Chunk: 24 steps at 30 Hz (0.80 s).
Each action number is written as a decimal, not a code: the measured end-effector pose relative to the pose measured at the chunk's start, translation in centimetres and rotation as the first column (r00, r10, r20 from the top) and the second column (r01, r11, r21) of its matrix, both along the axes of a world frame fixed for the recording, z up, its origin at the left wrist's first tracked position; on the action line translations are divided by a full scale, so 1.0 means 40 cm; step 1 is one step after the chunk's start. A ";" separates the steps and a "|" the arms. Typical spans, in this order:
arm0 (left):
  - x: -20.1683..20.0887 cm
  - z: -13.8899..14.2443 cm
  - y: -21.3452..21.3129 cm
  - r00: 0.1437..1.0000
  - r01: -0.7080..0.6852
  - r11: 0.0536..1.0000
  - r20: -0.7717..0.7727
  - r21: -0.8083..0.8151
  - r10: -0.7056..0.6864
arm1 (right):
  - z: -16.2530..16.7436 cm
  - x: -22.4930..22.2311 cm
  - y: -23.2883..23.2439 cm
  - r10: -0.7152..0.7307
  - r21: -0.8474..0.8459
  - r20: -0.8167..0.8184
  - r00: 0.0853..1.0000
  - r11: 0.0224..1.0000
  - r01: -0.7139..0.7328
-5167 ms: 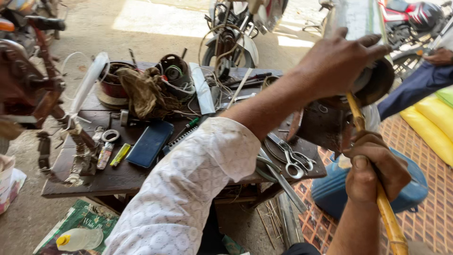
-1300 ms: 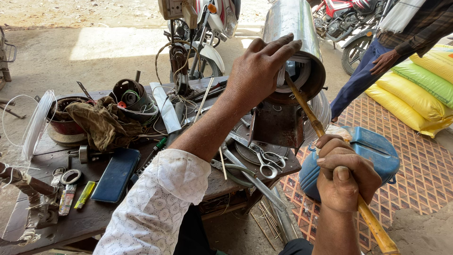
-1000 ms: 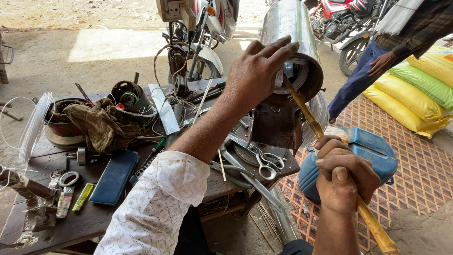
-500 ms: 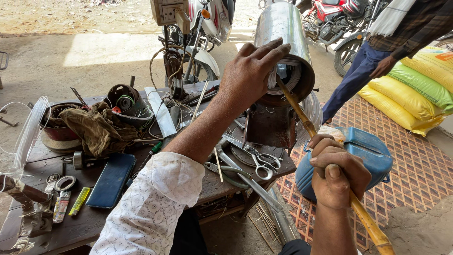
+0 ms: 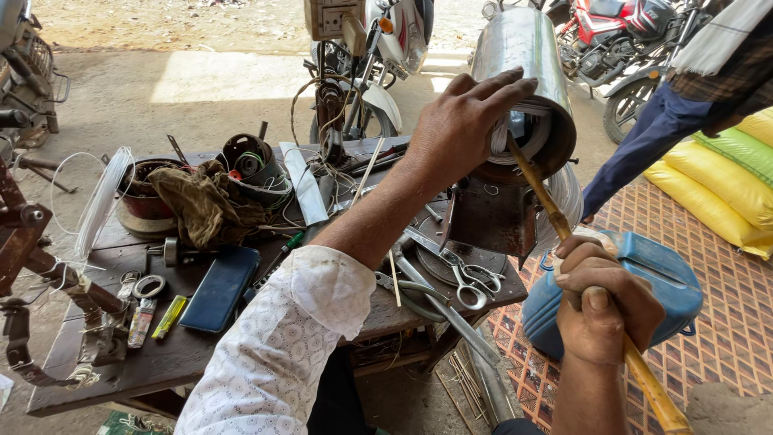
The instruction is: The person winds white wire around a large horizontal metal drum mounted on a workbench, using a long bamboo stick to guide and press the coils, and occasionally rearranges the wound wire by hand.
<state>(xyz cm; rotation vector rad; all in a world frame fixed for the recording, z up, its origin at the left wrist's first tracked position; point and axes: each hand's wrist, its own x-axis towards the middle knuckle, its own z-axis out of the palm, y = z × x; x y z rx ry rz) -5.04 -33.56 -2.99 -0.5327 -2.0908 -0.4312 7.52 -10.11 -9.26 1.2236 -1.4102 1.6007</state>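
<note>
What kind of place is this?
Probably an open-air roadside repair workshop: a cluttered wooden workbench with scissors, a steel motor casing packed with wire, and motorcycles parked on bare ground.

Daylight scene, bright overall. Strong sun falls on the ground beyond the far edge of the workbench (image 5: 105, 379), where a pale patch is nearly washed out. The workbench itself lies in open shade, evenly lit, with soft shadows only under the clutter. Sun strikes the steel cylinder (image 5: 523, 56) from above and behind, leaving glare streaks along its upper wall; its open mouth reads dark. The left hand (image 5: 467, 121) and right hand (image 5: 604, 310) are sharp, knuckles and nails clear. The white sleeve (image 5: 282, 354) at the bottom edge is slightly soft. Mild wide-angle stretch shows toward the corners. No motion blur noted.
</note>
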 end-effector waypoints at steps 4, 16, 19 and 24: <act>-0.018 -0.080 -0.061 0.940 0.293 0.916 0.089 0.275 -0.328 | -0.004 -0.004 0.003 0.006 -0.034 -0.026 1.000 0.999 -0.007; 0.044 -0.322 -0.651 0.950 -0.103 -0.213 0.033 0.972 -0.310 | 0.014 0.001 -0.006 0.018 -0.017 -0.028 0.999 1.000 -0.018; 0.054 -0.301 -0.646 0.965 -0.123 -0.145 0.084 0.982 -0.249 | 0.017 0.012 -0.006 0.011 0.002 -0.015 1.000 1.000 -0.011; 0.031 -0.247 -0.631 0.963 -0.067 -0.022 0.059 0.998 -0.262 | 0.019 0.014 -0.008 -0.007 0.026 -0.018 1.000 1.000 0.007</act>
